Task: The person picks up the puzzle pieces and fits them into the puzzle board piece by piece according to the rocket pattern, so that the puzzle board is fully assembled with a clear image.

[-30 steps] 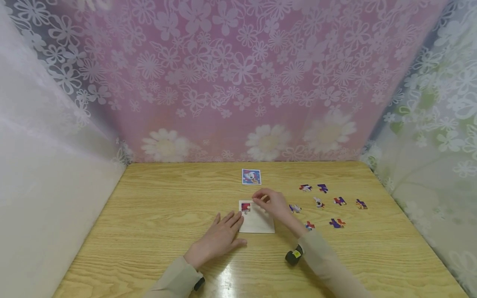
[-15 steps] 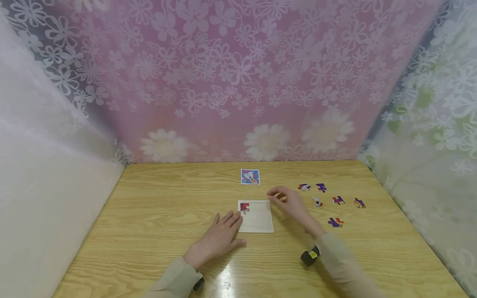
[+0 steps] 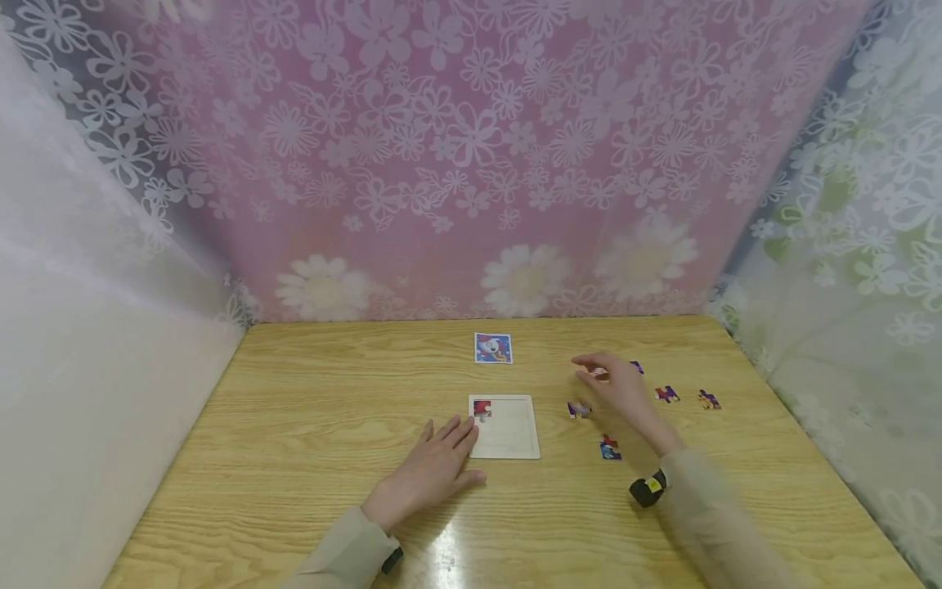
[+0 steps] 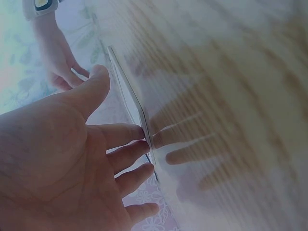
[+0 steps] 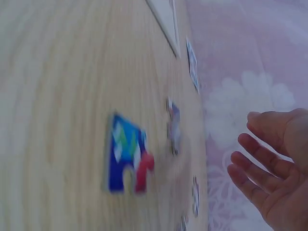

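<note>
Puzzle piece [image 3: 598, 374], white & red, on the desk [image 3: 309, 409] by the look, shows thru the curve of R hand [image 3: 621, 393]: prob. right under it, but half hidden, long axis can't tell. R fingers [image 5: 257, 172] spread, slightly bent, nothing in 'em. L hand [image 3: 436, 465] is well off, straight-fingered, tips touching L edge of white board [image 3: 508, 433]; picture card [image 3: 493, 348] beyond board

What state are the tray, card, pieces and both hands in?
Jigsaw tray: flat on table, one piece in its far-left corner
Picture card: flat, printed side up, beyond the tray
Loose jigsaw pieces: scattered right of the tray; some hidden
Left hand: fingers extended, at the tray's left edge
Right hand: raised, fingers loosely bent, apparently empty
</note>
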Motion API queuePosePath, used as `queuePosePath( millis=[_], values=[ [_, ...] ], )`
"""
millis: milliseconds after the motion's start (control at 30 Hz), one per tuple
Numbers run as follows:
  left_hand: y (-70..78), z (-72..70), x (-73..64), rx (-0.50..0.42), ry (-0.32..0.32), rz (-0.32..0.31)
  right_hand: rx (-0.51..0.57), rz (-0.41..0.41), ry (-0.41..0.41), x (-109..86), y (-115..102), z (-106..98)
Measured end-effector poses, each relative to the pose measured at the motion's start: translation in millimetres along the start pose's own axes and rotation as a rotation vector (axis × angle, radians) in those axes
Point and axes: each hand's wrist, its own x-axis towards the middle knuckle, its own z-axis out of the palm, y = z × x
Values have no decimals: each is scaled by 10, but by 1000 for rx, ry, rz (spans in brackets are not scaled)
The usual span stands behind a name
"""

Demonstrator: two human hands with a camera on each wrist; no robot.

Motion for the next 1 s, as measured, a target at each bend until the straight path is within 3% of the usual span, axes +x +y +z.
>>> queuePosePath(
  millis=[133, 300, 400, 733, 1000],
  values=[
    [-3, -4, -2, -6, -4, -1, -62, 31, -10, 67, 166, -108],
    [2, -22, -6, -7, -3, 0, -104, 122, -104, 121, 313, -215],
    [13, -34, -13, -3, -3, 1, -145, 136, -152, 149, 356, -263],
    [39, -63, -21, 14, -11, 1, -275, 95, -282, 265, 524, -269],
    [51, -74, -24, 10, -17, -4, -356, 16, -293, 285, 550, -250]
  ],
)
